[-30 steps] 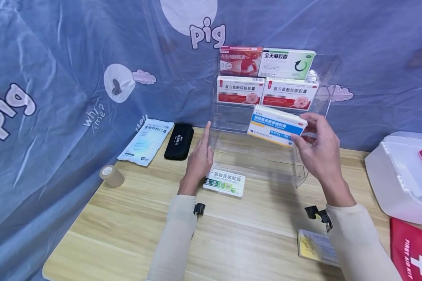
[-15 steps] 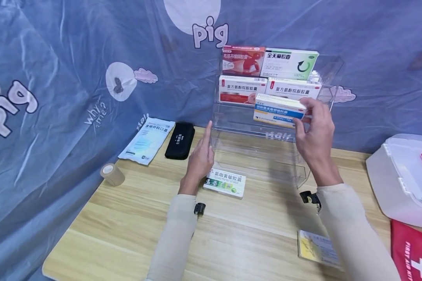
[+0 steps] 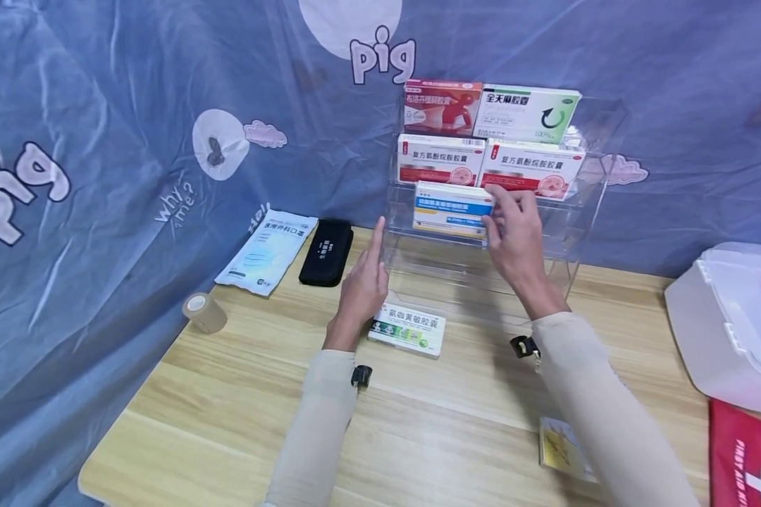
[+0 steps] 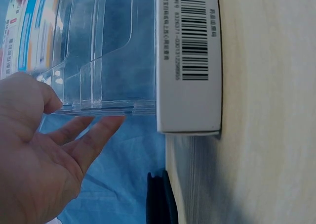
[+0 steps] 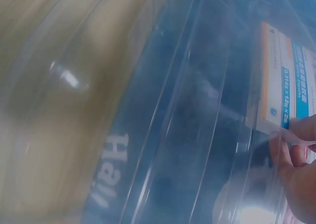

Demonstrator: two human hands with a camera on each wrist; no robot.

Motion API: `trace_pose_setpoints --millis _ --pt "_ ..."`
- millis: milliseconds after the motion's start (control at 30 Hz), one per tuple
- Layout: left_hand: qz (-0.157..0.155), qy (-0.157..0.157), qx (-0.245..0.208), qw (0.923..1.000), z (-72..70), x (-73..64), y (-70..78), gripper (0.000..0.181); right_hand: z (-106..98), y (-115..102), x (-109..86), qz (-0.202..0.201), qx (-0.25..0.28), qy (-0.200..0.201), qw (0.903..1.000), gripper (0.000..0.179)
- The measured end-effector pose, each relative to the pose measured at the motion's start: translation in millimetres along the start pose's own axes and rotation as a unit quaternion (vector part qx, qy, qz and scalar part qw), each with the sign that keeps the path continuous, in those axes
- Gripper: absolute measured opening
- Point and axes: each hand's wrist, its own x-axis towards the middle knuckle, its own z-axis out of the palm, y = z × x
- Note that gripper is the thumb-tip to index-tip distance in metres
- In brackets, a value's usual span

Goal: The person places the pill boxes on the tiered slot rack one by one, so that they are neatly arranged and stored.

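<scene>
My right hand (image 3: 516, 236) pinches the right end of a white, blue and orange medicine box (image 3: 452, 211) at the middle tier of a clear acrylic display stand (image 3: 466, 274). In the right wrist view the thumb and fingers meet at the end of that box (image 5: 281, 80). My left hand (image 3: 363, 289) holds the stand's left side panel, thumb at its front edge and fingers along the outside, as the left wrist view shows around the clear panel (image 4: 113, 80). A white and green medicine box (image 3: 407, 329) lies flat before the stand, near the left wrist.
Red and white boxes (image 3: 440, 160) and, above them, a red box (image 3: 442, 109) and a green one (image 3: 528, 115) fill the upper tiers. Around lie a mask packet (image 3: 268, 252), black case (image 3: 326, 253), tape roll (image 3: 205, 313), yellow box (image 3: 563, 447), white bin (image 3: 729, 324) and red first-aid pouch (image 3: 745, 451).
My right hand has carried the blue and orange medicine box up, then left and slightly down, to the stand's middle tier. The left hand stays at the stand's left side.
</scene>
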Motion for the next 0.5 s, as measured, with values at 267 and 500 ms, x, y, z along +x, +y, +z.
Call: trace_pose_setpoints --millis 267,500 --pt "0.0 -0.003 -0.003 1.0 0.2 0.4 -0.2 0.09 23 -12 1.9 -0.048 -0.008 -0.035 0.9982 0.059" --pt "0.0 -0.001 0.0 1.0 1.0 0.6 -0.2 0.09 21 -14 -1.0 -0.05 -0.026 -0.063 0.9964 0.069"
